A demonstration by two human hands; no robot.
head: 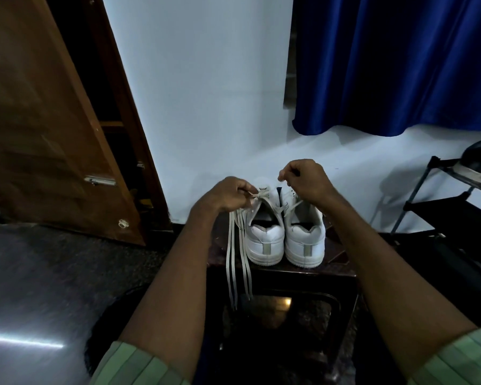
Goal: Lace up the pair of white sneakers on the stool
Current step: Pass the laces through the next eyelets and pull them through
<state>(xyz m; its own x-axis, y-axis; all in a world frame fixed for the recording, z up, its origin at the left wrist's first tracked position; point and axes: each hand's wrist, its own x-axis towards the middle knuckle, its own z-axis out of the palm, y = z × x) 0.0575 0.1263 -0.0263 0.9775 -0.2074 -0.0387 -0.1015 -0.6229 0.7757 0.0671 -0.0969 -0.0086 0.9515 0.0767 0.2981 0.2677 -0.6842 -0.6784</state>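
My left hand (pixel 228 196) was curled tight, pinching a bundle of white laces (pixel 240 257) at the eyelets of the left sneaker (pixel 264 240), and the loose ends hung down from my fist over the near edge of the stool (pixel 336 254). My right hand (pixel 306 182) hovered above the right sneaker (pixel 306 243) with its fingers curled, thumb and forefinger pressed together as on a lace end, though I could not tell for certain that anything lay between them; a lace ran slackly across that shoe below the hand. The two sneakers stood side by side, touching, heels toward me and toes toward the far wall, on the far part of the dark stool. Green striped sleeves (pixel 139 365) covered my upper forearms at the near edge of view. Farther out, a brown wooden door (pixel 47 129) leaned open on the left, a white wall (pixel 206 93) rose behind the shoes, a blue curtain (pixel 395 62) hung at the far right, and a black rack (pixel 439 201) stood to the right on the dark polished floor (pixel 53 284).
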